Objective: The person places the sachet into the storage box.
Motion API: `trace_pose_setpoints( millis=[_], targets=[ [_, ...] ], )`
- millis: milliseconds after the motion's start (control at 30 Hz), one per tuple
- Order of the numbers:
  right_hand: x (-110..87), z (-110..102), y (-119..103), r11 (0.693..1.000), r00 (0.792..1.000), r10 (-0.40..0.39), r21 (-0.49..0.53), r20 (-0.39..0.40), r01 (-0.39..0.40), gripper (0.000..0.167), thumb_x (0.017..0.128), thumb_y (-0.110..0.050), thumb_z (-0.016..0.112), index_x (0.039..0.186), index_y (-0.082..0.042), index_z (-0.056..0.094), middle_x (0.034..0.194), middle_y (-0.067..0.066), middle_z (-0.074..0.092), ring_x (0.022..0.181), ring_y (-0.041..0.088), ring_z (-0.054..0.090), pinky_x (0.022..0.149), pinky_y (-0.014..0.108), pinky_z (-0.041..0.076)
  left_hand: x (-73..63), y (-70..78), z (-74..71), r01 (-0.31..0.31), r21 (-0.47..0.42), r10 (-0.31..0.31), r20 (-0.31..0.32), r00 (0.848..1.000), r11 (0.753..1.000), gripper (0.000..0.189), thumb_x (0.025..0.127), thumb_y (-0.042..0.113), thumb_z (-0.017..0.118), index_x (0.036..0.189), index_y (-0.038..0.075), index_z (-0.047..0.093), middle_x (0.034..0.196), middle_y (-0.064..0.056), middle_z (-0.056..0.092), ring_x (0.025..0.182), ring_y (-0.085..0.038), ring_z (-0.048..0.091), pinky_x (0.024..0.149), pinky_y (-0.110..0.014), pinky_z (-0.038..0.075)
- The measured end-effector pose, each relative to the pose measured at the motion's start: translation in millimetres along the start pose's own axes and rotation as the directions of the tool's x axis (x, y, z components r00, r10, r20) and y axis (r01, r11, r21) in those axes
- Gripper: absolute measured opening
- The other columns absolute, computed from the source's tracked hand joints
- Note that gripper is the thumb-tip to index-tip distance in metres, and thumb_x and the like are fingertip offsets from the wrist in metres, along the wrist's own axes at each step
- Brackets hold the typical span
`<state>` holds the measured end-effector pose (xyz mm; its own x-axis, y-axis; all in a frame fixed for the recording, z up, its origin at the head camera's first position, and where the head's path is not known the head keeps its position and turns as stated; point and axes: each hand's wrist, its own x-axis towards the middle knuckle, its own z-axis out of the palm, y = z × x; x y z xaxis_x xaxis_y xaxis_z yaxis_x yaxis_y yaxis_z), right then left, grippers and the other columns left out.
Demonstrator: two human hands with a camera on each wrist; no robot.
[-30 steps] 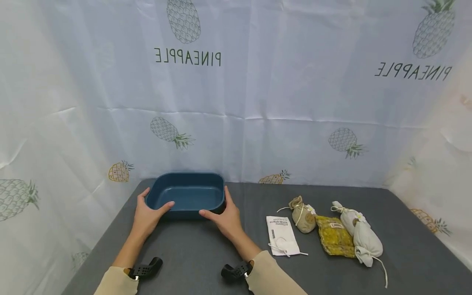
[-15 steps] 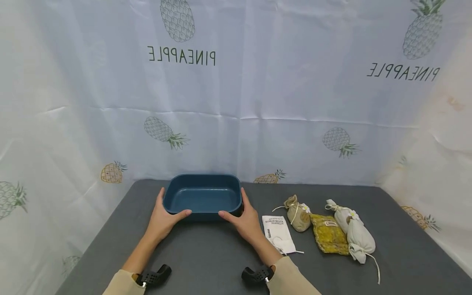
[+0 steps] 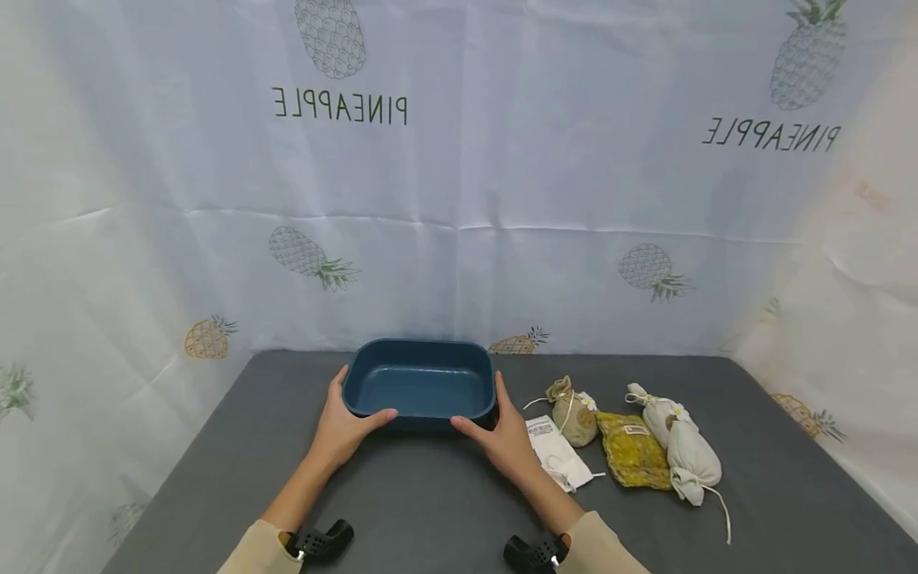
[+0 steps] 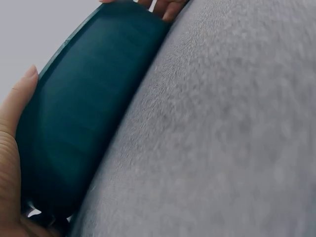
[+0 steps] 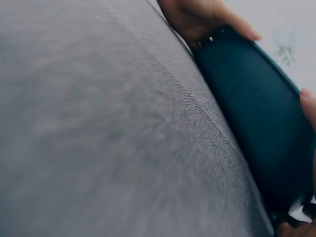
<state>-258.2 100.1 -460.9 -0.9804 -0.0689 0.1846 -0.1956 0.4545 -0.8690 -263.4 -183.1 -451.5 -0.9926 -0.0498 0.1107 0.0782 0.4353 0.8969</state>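
A dark blue rectangular bin [image 3: 419, 381] with rounded corners stands near the back of the table, nothing inside it. My left hand [image 3: 343, 426] grips its left end, the thumb at the front rim and the fingers round the side. At the other end my right hand [image 3: 508, 437] grips it the same way. The left wrist view shows the bin's outer wall [image 4: 94, 94] close over the grey cloth, the left thumb [image 4: 19, 98] at its rim. In the right wrist view the same wall [image 5: 261, 113] runs between both hands.
Right of the right hand lie a flat white printed pouch [image 3: 555, 450], a beige drawstring sachet [image 3: 576, 418], a yellow-green packet [image 3: 634, 450] and two white drawstring sachets [image 3: 694, 462]. A pineapple-print curtain [image 3: 459, 175] hangs behind the grey table [image 3: 423, 510].
Both hands have moved the bin to the right along the back of the table. The right hand and forearm now overlap the white pouch, which is turned slightly; the view has shifted a little.
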Motion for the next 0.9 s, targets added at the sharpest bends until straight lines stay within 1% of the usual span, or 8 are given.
trace_pose_setpoints(
  millis=[100,267,467,633,767,833,867,900],
  targets=[
    [-5.7,-5,2,1.0,1.0,0.018,0.007,0.007,-0.018,0.109,0.086,-0.051,0.077,0.165,-0.018,0.009,0.169,0.014,0.021,0.15,0.035,0.036,0.114,0.055,0.041,2.1,-1.3,5.9,-0.003,-0.003,0.003,0.018,1.0,1.0,0.119,0.082,0.043,0.083,0.164,0.019,-0.001,0.17,-0.022,0.006,0.155,-0.048,0.012,0.115,-0.073,0.025],
    [-11.6,-17,7,0.998,0.999,0.037,-0.042,0.007,-0.037,0.109,0.087,-0.051,0.075,0.164,-0.012,0.008,0.165,0.021,0.028,0.144,0.04,0.045,0.108,0.056,0.046,3.3,0.1,18.0,-0.01,-0.016,0.01,0.04,0.999,1.0,0.119,0.082,0.043,0.083,0.164,0.017,0.001,0.17,-0.022,0.006,0.155,-0.048,0.014,0.115,-0.073,0.026],
    [-19.6,-40,-9,0.996,0.997,0.054,-0.071,0.063,-0.05,0.105,0.088,-0.045,0.077,0.163,-0.008,0.013,0.163,0.021,0.034,0.143,0.038,0.047,0.107,0.05,0.049,2.5,7.6,25.2,-0.008,-0.018,0.008,0.022,1.0,1.0,0.121,0.082,0.045,0.083,0.164,0.019,-0.001,0.17,-0.021,0.008,0.155,-0.046,0.016,0.115,-0.071,0.026],
    [-35.4,-67,-18,0.999,0.984,0.041,0.019,0.175,-0.045,0.086,0.09,-0.035,0.078,0.159,-0.013,0.033,0.162,0.014,0.038,0.144,0.036,0.046,0.11,0.045,0.048,-0.1,7.7,25.2,-0.002,-0.02,0.002,0.014,1.0,1.0,0.12,0.082,0.045,0.082,0.164,0.02,-0.002,0.17,-0.02,0.008,0.155,-0.046,0.015,0.116,-0.071,0.026],
    [-45.2,-98,-15,0.989,0.943,-0.049,0.149,0.33,0.0,0.065,0.097,-0.025,0.07,0.152,-0.003,0.043,0.152,0.025,0.048,0.135,0.04,0.056,0.103,0.036,0.054,0.4,6.9,25.8,0.001,-0.024,-0.001,0.02,1.0,1.0,0.12,0.083,0.045,0.082,0.164,0.022,-0.004,0.171,-0.019,0.007,0.155,-0.046,0.015,0.115,-0.072,0.026],
    [-50.0,-111,-11,0.985,0.933,-0.082,0.17,0.35,0.023,0.056,0.099,-0.02,0.066,0.147,0.002,0.047,0.143,0.029,0.055,0.126,0.035,0.064,0.096,0.031,0.057,1.7,7.0,26.5,0.0,-0.024,0.001,0.026,1.0,1.0,0.12,0.083,0.045,0.082,0.164,0.023,-0.004,0.171,-0.018,0.006,0.156,-0.045,0.014,0.116,-0.072,0.025],
    [-52.6,-117,-9,0.988,0.938,-0.086,0.151,0.335,0.036,0.053,0.1,-0.019,0.065,0.144,0.004,0.049,0.137,0.03,0.059,0.119,0.031,0.068,0.092,0.028,0.058,2.4,7.0,26.9,-0.001,-0.025,0.001,0.028,1.0,1.0,0.12,0.083,0.046,0.082,0.164,0.023,-0.004,0.171,-0.018,0.006,0.156,-0.045,0.014,0.116,-0.072,0.025],
    [-55.6,-120,-6,0.993,0.953,-0.074,0.107,0.295,0.044,0.05,0.099,-0.021,0.066,0.141,0.004,0.053,0.131,0.028,0.064,0.114,0.027,0.071,0.089,0.026,0.058,2.9,7.1,27.0,-0.001,-0.028,0.002,0.03,1.0,1.0,0.12,0.083,0.045,0.082,0.164,0.023,-0.004,0.171,-0.018,0.005,0.156,-0.045,0.013,0.116,-0.072,0.025]
  ],
)
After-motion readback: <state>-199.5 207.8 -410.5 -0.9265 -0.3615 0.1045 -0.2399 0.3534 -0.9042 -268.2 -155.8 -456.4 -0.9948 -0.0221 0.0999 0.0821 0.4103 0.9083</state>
